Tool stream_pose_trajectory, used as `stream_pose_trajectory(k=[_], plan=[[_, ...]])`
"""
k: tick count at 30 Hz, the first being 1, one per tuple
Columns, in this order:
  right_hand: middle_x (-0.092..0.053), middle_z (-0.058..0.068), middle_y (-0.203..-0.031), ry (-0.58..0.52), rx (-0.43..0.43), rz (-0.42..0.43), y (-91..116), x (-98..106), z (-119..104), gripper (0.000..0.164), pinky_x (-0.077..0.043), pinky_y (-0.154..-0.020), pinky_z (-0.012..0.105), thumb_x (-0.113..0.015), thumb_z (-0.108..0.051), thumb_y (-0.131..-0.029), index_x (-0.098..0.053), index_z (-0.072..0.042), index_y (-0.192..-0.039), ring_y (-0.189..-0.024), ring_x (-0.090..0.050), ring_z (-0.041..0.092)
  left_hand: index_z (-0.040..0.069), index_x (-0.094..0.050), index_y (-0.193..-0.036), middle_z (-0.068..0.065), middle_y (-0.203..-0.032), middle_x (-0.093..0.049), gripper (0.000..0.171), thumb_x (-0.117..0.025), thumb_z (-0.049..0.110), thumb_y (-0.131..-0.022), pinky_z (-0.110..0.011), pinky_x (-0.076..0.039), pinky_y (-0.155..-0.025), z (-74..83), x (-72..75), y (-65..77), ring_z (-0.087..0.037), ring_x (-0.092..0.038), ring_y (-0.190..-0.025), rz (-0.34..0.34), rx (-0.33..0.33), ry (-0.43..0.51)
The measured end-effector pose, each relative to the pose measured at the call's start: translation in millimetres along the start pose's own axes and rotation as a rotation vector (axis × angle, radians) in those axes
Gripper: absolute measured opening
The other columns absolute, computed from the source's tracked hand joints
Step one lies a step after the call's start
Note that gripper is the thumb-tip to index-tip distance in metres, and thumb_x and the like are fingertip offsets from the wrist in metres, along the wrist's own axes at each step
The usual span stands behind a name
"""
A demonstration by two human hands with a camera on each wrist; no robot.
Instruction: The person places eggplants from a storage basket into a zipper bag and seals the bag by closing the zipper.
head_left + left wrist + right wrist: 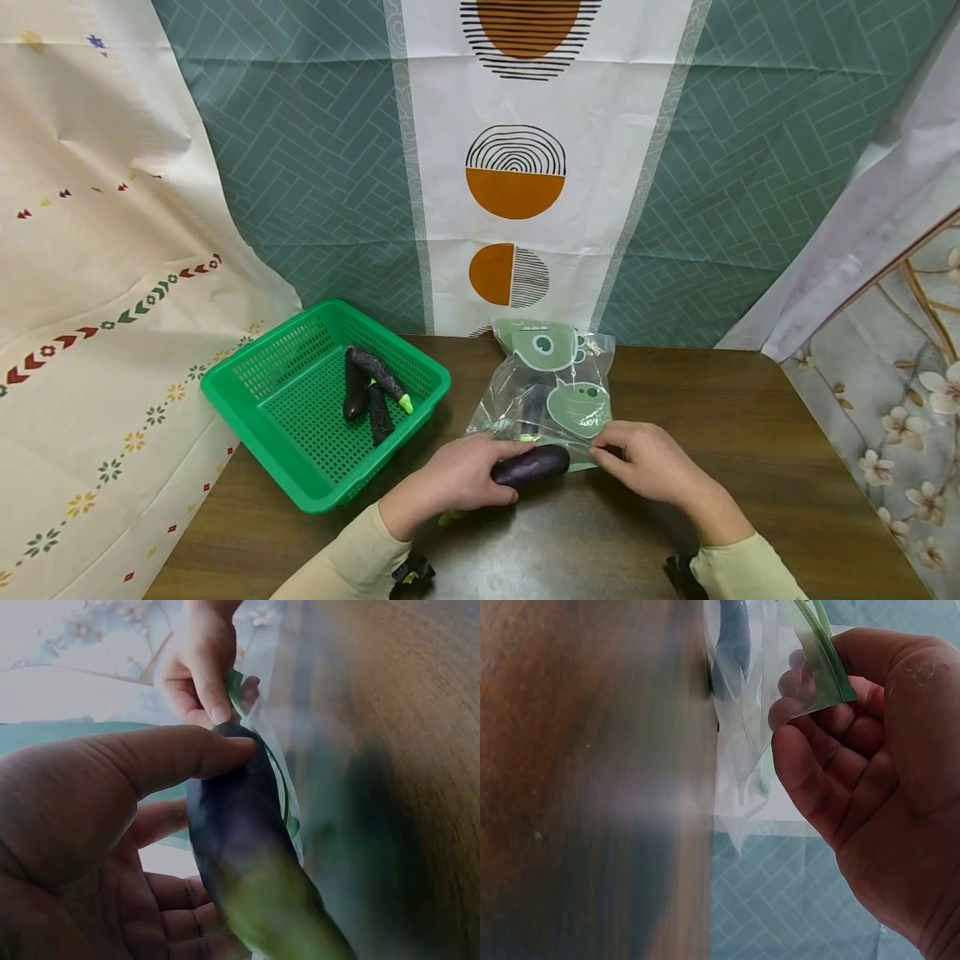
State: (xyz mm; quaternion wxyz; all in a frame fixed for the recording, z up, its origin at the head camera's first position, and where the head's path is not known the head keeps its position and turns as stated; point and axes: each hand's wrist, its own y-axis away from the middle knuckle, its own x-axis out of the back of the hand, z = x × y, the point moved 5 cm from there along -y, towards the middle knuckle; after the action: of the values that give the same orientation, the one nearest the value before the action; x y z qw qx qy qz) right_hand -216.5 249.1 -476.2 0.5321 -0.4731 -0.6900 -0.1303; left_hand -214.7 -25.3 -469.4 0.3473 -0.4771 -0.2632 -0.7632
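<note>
A dark purple eggplant [531, 467] is gripped in my left hand [467, 473], its blunt end pointing right at the mouth of a clear zip bag [510, 387] with green prints. In the left wrist view the thumb lies across the eggplant [240, 817], with the fingers around its other side. My right hand [651, 462] pinches the bag's green-edged opening at its right corner; the right wrist view shows the green zip strip [829, 671] between thumb and fingers. Inside the bag lies another eggplant [533, 407], seen through the plastic.
A green plastic basket [270, 450] stands at the left of the wooden table [720, 408], holding several dark eggplants [378, 377]. Patterned cloth [315, 167] hangs behind the table, with more cloth at both sides.
</note>
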Motion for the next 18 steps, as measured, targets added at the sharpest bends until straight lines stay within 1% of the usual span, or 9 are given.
stream_pose_trajectory(k=[3, 6, 7, 9, 11, 13, 15, 18], plan=[[-0.065, -0.025, -0.089, 0.000, 0.009, 0.005, 0.1, -0.1, -0.4, 0.019, -0.054, -0.070, 0.028, -0.084, -0.012, -0.099, -0.078, -0.030, -0.095, -0.078, -0.056, -0.004, 0.027, -0.068, -0.155, -0.002, -0.129, -0.077, 0.073, -0.091, 0.040, -0.087, -0.032, -0.051, -0.075, 0.0, -0.1, -0.7, -0.012, -0.065, -0.100, 0.022, 0.001, 0.014], [-0.065, -0.025, -0.090, -0.001, 0.017, 0.009, 0.0, -0.8, -0.7, 0.019, -0.054, -0.069, 0.028, -0.084, -0.011, -0.098, -0.078, -0.029, -0.095, -0.078, -0.056, -0.004, 0.017, -0.068, -0.152, -0.003, -0.128, -0.077, 0.074, -0.091, 0.041, -0.086, -0.034, -0.054, -0.077, -1.1, -0.4, -0.8, -0.015, -0.068, -0.101, 0.041, 0.034, 0.043], [-0.065, -0.025, -0.090, 0.001, 0.021, 0.010, 0.0, -1.1, -0.8, 0.019, -0.054, -0.069, 0.028, -0.084, -0.011, -0.098, -0.078, -0.029, -0.095, -0.078, -0.056, -0.004, 0.014, -0.067, -0.151, -0.004, -0.126, -0.078, 0.075, -0.091, 0.042, -0.085, -0.034, -0.054, -0.077, -1.6, -1.1, -0.9, -0.015, -0.068, -0.100, 0.047, 0.052, 0.052], [-0.065, -0.025, -0.090, 0.001, 0.023, 0.009, 0.0, -1.3, -0.8, 0.019, -0.054, -0.069, 0.028, -0.084, -0.011, -0.098, -0.078, -0.029, -0.095, -0.078, -0.056, -0.004, 0.010, -0.068, -0.141, -0.004, -0.112, -0.076, 0.070, -0.092, 0.043, -0.085, -0.034, -0.053, -0.073, -2.6, -1.9, -0.6, -0.016, -0.067, -0.091, 0.058, 0.086, 0.071], [-0.065, -0.025, -0.090, 0.003, 0.022, 0.005, -0.1, -1.3, -0.9, 0.019, -0.054, -0.069, 0.028, -0.084, -0.011, -0.098, -0.078, -0.030, -0.095, -0.078, -0.056, -0.004, 0.009, -0.067, -0.128, -0.001, -0.099, -0.072, 0.061, -0.092, 0.044, -0.084, -0.034, -0.051, -0.067, -3.8, -3.0, -0.5, -0.015, -0.063, -0.081, 0.068, 0.115, 0.081], [-0.066, -0.024, -0.090, 0.005, 0.023, 0.005, -0.4, -1.4, -0.9, 0.019, -0.055, -0.070, 0.028, -0.084, -0.011, -0.098, -0.078, -0.030, -0.096, -0.079, -0.057, -0.003, 0.012, -0.064, -0.114, 0.002, -0.089, -0.065, 0.052, -0.092, 0.044, -0.084, -0.033, -0.049, -0.063, -4.8, -4.0, -0.8, -0.014, -0.059, -0.074, 0.076, 0.138, 0.092], [-0.066, -0.024, -0.090, 0.008, 0.026, 0.006, -0.7, -1.3, -1.1, 0.020, -0.057, -0.071, 0.029, -0.084, -0.011, -0.098, -0.078, -0.029, -0.096, -0.079, -0.058, -0.003, 0.014, -0.062, -0.105, 0.004, -0.084, -0.061, 0.047, -0.092, 0.044, -0.084, -0.032, -0.047, -0.060, -5.4, -5.0, -1.3, -0.013, -0.056, -0.071, 0.082, 0.152, 0.098], [-0.067, -0.024, -0.091, 0.007, 0.029, 0.003, -1.0, -1.7, -1.6, 0.018, -0.058, -0.072, 0.030, -0.084, -0.010, -0.098, -0.079, -0.028, -0.096, -0.080, -0.059, -0.004, 0.016, -0.063, -0.098, 0.005, -0.082, -0.060, 0.042, -0.092, 0.043, -0.085, -0.032, -0.046, -0.059, -6.0, -6.8, -2.4, -0.013, -0.056, -0.069, 0.095, 0.164, 0.108]])
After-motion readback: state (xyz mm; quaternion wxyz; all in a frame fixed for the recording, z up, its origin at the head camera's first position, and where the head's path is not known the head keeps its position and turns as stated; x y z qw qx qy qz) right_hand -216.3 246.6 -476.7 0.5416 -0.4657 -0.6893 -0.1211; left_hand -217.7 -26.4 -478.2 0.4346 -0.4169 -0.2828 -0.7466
